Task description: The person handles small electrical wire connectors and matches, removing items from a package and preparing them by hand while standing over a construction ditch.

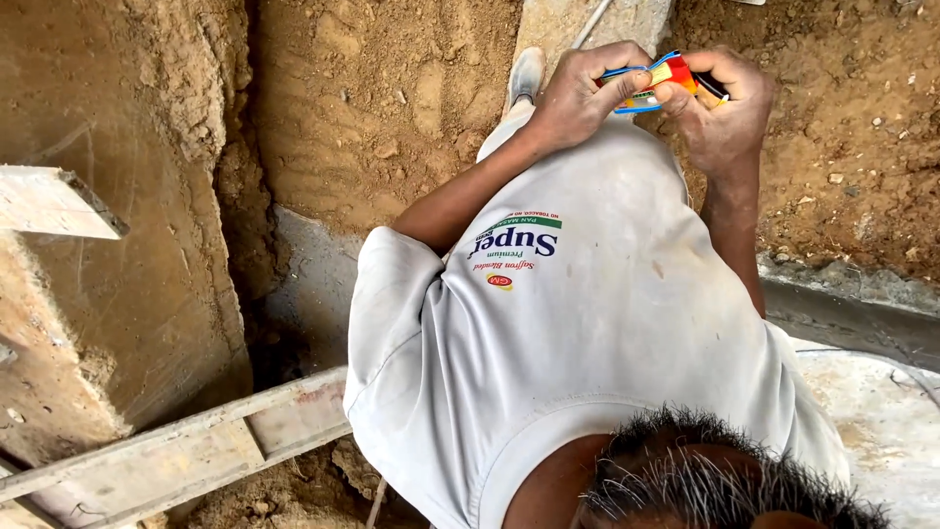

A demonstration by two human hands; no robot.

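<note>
Head view: left hand point(578, 98) and right hand point(725, 108) both pinching small colourful packet point(658, 80) over dirt point(372, 98), fingers curled.

We look down on bare brown earth point(392, 108), lumpy and strewn with small stones point(834, 178). A wet grey cement strip point(313, 284) runs across it, meeting a pale slab point(881, 411) at the lower right. At the left we see an earth bank point(147, 294) rising beside a dark gap. A wooden plank point(186, 451) lies across the lower left, another plank end point(49, 201) juts from the left edge. A shoe point(527, 73) rests on a pale board point(568, 24) at the top.
</note>
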